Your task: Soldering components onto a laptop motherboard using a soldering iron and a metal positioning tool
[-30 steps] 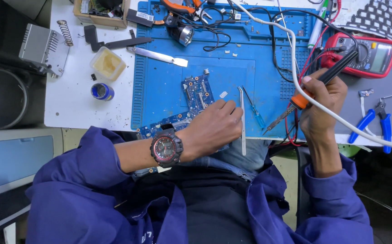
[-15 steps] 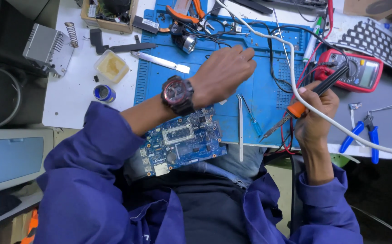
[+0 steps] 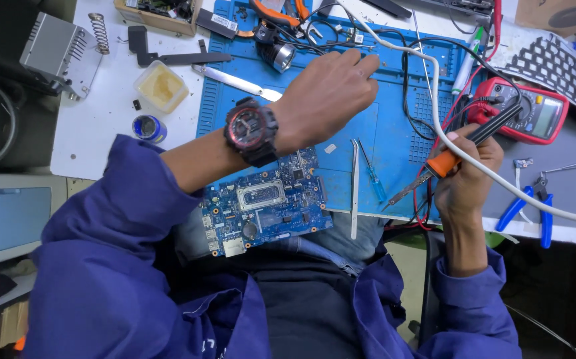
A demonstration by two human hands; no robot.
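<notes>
A: What is held at the right of the frame?

B: A soldering iron (image 3: 464,154) with an orange grip is clasped in the right hand (image 3: 464,183), its tip pointed down-left towards the edge of the blue mat (image 3: 394,143). The left hand (image 3: 324,96), with a watch (image 3: 251,131) on its wrist, is stretched to the upper middle of the frame, fingers curled loosely at the mat's top; whether anything is pinched there cannot be told.

A: And the circuit board (image 3: 264,203)?

B: It is lying at lower centre, half off the mat's near edge and seemingly resting on the lap, under the left forearm.

A: What could go wrong?

B: The board could be knocked or tipped off by the forearm, since it is poorly supported. The iron's tip is near the red leads (image 3: 427,199) and the white cable (image 3: 500,183), so insulation could be scorched if the hand drifts. The tweezers (image 3: 354,189) just beside the board could be swept off as well.
</notes>
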